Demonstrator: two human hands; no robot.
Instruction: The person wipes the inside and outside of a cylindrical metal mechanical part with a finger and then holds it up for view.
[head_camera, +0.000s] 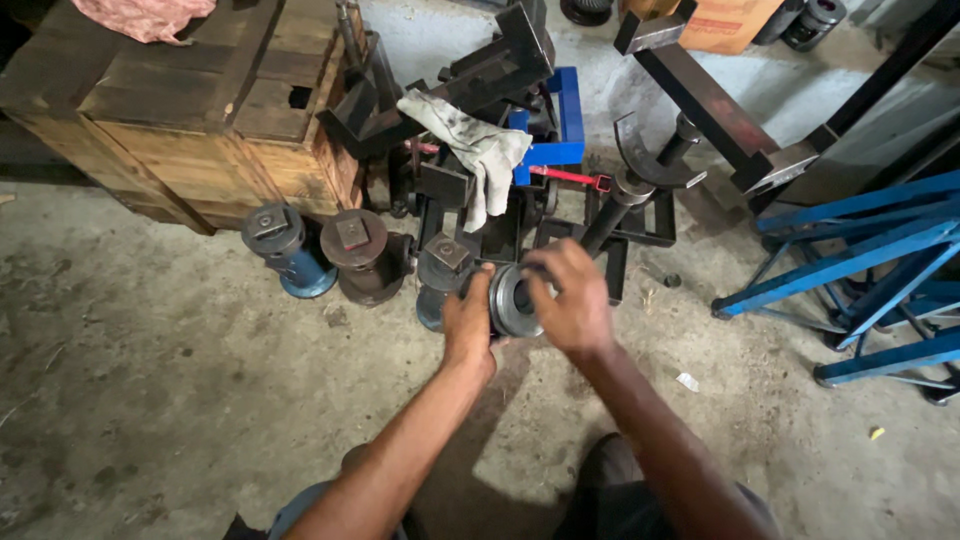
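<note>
Both hands, left (468, 322) and right (572, 298), clasp a steel ring (512, 300) at its rim, at 12 o'clock from the knees; probably heavy, rigid, greasy.

The left hand (468, 322) and the right hand (572, 300) both grip a round metal ring (512, 300) between them. Just left of the left hand stand three dark metal cylinders (352, 252). A dirty white glove (478, 150) hangs above both hands.

Both arms reach forward, left hand (467, 322) and right hand (571, 300) cupped close together.
</note>
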